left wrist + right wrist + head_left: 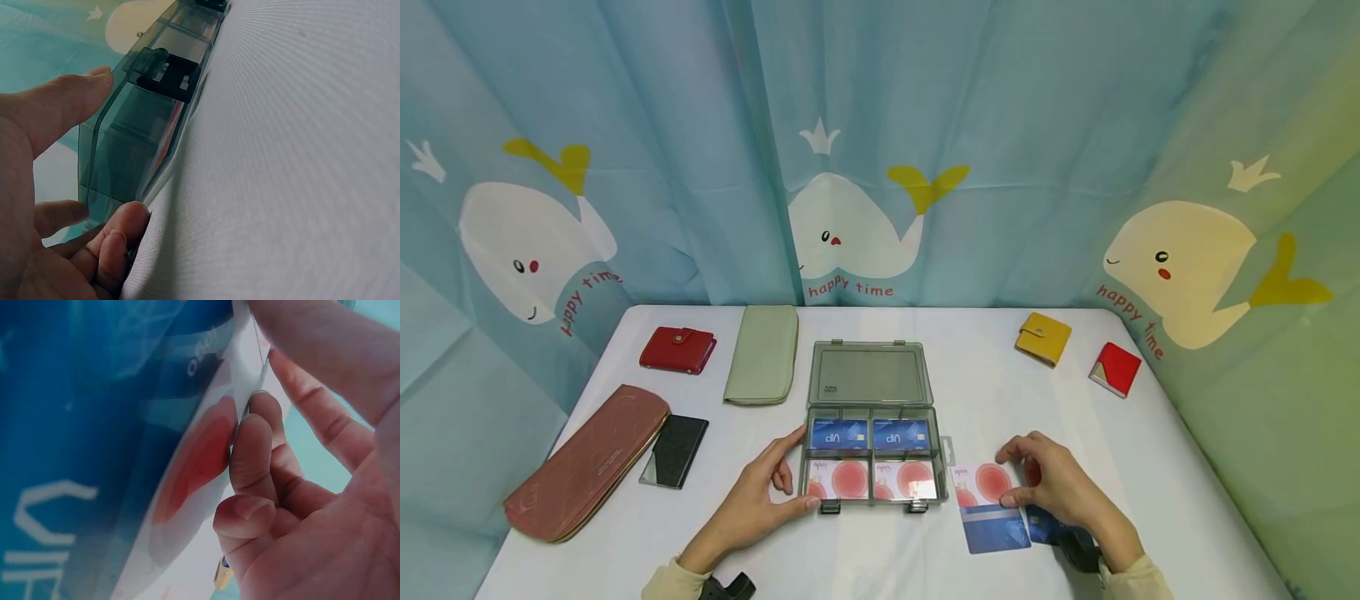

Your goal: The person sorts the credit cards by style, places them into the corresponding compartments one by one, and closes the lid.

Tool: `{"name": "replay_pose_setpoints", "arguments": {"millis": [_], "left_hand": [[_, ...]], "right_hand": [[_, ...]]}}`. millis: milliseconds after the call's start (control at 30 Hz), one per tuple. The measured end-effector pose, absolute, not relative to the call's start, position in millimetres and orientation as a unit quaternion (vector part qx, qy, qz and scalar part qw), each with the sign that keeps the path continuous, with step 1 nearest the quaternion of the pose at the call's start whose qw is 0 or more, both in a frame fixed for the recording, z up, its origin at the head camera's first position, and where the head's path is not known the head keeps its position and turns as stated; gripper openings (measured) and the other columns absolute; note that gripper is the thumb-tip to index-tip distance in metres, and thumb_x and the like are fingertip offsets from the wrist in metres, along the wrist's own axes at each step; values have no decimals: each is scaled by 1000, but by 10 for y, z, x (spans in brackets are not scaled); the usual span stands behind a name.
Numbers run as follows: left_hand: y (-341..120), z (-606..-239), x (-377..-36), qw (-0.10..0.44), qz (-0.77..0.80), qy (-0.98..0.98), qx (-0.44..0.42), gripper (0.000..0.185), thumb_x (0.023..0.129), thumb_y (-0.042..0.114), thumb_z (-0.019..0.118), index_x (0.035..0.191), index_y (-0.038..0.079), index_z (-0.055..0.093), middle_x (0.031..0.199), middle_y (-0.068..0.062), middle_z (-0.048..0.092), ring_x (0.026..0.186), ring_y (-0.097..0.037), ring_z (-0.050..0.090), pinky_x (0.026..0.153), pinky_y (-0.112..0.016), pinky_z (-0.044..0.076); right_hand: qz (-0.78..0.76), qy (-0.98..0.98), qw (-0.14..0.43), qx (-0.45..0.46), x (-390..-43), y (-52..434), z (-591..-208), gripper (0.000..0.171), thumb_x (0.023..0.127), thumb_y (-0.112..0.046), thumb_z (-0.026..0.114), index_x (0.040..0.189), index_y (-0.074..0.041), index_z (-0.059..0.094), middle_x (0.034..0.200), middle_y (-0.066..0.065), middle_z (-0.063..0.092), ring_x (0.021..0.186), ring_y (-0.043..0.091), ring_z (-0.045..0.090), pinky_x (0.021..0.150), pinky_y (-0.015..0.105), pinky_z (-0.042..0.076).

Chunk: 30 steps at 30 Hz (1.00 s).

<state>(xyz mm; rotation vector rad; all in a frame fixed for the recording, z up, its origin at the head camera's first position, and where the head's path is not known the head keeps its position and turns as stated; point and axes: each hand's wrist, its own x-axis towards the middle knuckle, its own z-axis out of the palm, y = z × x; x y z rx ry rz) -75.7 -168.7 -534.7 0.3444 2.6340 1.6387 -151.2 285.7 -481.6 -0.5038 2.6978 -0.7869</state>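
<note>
A grey see-through card box (870, 377) lies open mid-table, lid back. Its two far compartments hold blue VIP cards (838, 434); the two near ones hold white cards with a red circle (839, 480). My left hand (797, 475) holds the box's near left corner, thumb on the front edge and fingers along the side; the left wrist view shows the box wall (134, 134) between thumb and curled fingers. Right of the box, my right hand (1015, 479) pinches the edge of a white red-circle card (979, 483) (194, 462). It lies beside a blue card (996, 529). Another blue card (1043, 525) is partly under the hand.
On the left lie a red wallet (677, 348), a long green wallet (763, 354), a long pink pouch (587, 462) and a black card holder (674, 450). A yellow wallet (1042, 337) and a small red wallet (1116, 368) sit at the back right. Whale-print curtains surround the white table (880, 558).
</note>
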Motion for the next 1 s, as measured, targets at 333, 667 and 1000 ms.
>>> {"name": "replay_pose_setpoints", "arguments": {"millis": [333,667,1000], "left_hand": [[-1683,-5340,-751,10,522,846,111,93,84,32,92,162,11,44,87,4,56,78,-6,51,76,-25,43],[-1683,-5342,-752,1,521,845,120,92,85,30,91,161,10,44,86,3,56,77,-6,51,76,-25,43],[-1692,-5353,-749,-10,518,845,129,92,85,30,91,161,8,45,86,4,56,76,-5,51,75,-25,44]], "right_hand": [[-274,929,149,-197,-1565,2855,-4780,47,74,-29,98,107,-16,68,93,-1,57,82,10,50,70,22,47],[-325,912,174,-179,-1506,2875,-4718,43,82,-19,92,110,-12,61,87,-3,66,77,11,59,74,19,55],[-393,890,161,-165,-1512,3014,-4709,27,95,-11,79,118,-10,66,94,8,66,74,12,68,70,25,61]]}}
